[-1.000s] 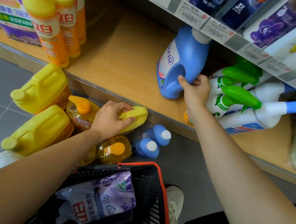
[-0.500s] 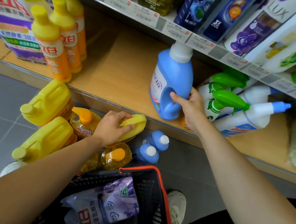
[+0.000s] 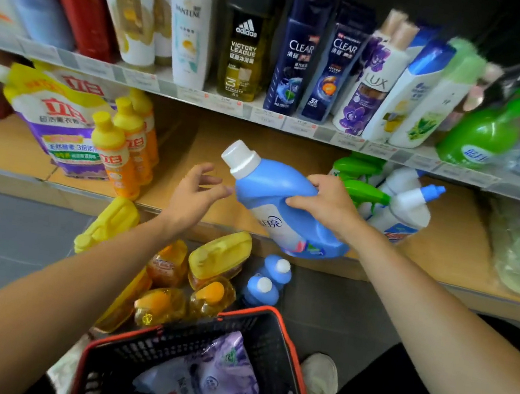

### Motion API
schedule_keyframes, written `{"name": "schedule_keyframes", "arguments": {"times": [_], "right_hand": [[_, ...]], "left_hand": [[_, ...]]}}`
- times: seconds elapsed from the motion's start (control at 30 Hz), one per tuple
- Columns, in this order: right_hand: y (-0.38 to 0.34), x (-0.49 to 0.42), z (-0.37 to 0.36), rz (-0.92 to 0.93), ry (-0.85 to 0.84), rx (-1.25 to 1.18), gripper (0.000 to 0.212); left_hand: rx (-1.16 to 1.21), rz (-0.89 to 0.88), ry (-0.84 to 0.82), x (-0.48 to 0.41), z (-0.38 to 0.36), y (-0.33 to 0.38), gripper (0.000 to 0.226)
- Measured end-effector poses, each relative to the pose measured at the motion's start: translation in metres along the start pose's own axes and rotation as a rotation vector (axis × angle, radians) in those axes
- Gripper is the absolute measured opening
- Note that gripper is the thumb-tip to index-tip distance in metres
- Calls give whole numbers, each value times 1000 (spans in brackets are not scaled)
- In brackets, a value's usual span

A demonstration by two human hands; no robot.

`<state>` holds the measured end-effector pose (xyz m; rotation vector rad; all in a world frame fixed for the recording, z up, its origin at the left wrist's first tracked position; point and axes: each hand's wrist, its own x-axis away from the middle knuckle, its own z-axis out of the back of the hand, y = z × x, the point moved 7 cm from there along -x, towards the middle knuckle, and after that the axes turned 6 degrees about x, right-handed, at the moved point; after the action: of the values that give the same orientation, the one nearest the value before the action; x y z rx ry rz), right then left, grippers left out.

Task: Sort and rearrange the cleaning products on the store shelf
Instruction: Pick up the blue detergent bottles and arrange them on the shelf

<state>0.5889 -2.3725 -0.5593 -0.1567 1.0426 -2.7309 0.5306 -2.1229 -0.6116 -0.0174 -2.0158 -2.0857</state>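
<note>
Head view: the right hand (image 3: 328, 203) grasps the blue bottle (image 3: 272, 198) by its handle. It holds the bottle tilted, white cap up and left, in the air above the front edge of the lower shelf (image 3: 198, 150). The left hand (image 3: 195, 194) is relaxed and unclenched just beside the bottle's neck, holding nothing. Best to bring that hand under the body so 2 hands share the weight. Then stand the bottle upright, label forward, on the bare board between the 3 orange bottles (image 3: 123, 156) and the spray bottles (image 3: 398, 210).

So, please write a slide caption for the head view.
The right hand holds a tilted blue detergent bottle above the wooden shelf, open left hand beside it.
</note>
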Motion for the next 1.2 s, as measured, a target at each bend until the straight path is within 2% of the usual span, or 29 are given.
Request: {"name": "schedule_keyframes", "arguments": {"times": [0.07, 0.13, 0.2, 0.27, 0.43, 0.53, 0.7, 0.77, 0.87, 1.03, 1.13, 1.2], "right_hand": [[-11, 18, 12, 18, 10, -1, 41], [-25, 40, 18, 34, -12, -45, 44], [-37, 63, 18, 25, -86, -166, 43], [-47, 88, 16, -2, -174, -303, 32], [-58, 140, -4, -76, -272, -538, 41], [-59, 161, -25, -94, -338, -585, 44], [-60, 176, -43, -36, -371, -538, 31], [-61, 177, -42, 2, -317, -483, 32], [-68, 176, -35, 85, -163, -346, 38], [-83, 180, -33, 184, 56, -131, 47], [-90, 184, -33, 229, 105, -100, 55], [-91, 185, -32, 232, 119, -102, 57]], "left_hand": [[61, -6, -36, 13, -4, 25, 69], [80, -35, -87, 31, -13, 46, 61], [114, -96, -79, 50, -20, 64, 53], [144, -168, -40, 69, -22, 77, 48], [165, -242, -94, 109, -15, 92, 49], [159, -213, -216, 125, -6, 87, 54], [163, -222, -339, 140, 1, 78, 56], [200, -225, -283, 143, 3, 75, 52], [290, -232, -33, 148, 8, 65, 45], [333, -379, 318, 157, 18, 63, 35], [266, -396, 389, 155, 22, 62, 24], [233, -366, 348, 151, 22, 61, 17]]}}
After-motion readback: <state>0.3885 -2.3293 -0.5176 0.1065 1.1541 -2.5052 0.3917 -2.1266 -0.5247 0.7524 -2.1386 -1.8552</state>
